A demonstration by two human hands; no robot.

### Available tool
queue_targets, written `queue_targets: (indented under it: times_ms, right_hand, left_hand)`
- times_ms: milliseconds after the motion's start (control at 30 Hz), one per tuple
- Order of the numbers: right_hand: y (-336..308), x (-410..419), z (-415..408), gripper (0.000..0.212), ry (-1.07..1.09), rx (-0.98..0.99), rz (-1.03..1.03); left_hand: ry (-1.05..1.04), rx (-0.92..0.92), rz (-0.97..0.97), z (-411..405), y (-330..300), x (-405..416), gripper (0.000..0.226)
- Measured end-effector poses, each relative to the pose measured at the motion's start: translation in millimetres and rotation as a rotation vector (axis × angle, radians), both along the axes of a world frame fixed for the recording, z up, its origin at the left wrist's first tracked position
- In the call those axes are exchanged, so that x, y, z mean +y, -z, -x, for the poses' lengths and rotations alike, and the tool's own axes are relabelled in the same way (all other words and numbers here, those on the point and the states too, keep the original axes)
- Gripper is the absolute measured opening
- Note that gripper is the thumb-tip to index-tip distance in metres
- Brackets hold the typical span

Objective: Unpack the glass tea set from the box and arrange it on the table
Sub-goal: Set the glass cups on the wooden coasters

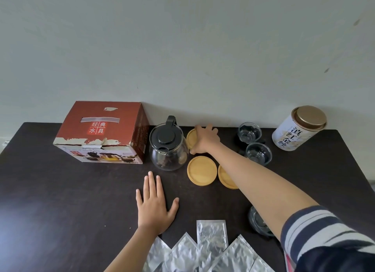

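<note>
Gripping a wooden coaster (191, 138) at frame centre, the right hand (205, 141) arranges unpacked pieces; cups (249, 132) are left unplaced, left hand (154, 204) spread flat.

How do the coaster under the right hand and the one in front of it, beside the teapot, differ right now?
The far coaster is gripped at its edge by the right hand and mostly covered by it; the near coaster lies untouched and fully in view. The far coaster sits close to the wall, the near coaster nearer the person. Both are round, light wood and lie right of the teapot.
</note>
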State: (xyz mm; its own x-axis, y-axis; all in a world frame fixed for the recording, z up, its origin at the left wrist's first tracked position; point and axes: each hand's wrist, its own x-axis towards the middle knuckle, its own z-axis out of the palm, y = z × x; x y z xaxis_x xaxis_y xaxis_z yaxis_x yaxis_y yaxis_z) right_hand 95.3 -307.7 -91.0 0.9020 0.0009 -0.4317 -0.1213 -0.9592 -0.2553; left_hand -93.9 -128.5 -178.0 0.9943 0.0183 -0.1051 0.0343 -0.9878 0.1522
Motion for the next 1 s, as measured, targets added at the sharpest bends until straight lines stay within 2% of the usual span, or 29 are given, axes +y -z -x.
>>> queue_targets:
  times_ms: [200,367,633,1000]
  right_hand:
    - [-9,-18,-2,0.099,-0.023,0.04,0.011]
    - [-26,-40,-4,0.104,-0.107,0.101,0.11]
    - [-28,-59,1,0.1,-0.222,0.064,0.34]
    - [-16,-71,0,0.107,-0.238,0.069,0.421]
  left_hand:
    - [-0.002,-0.003,0.011,0,0,0,0.089]
    - [-0.004,-0.009,0.037,0,1,0,0.089]
    - [-0.012,-0.007,0.024,0,0,0,0.09]
    - [-0.012,-0.003,0.029,0,0,0,0.09]
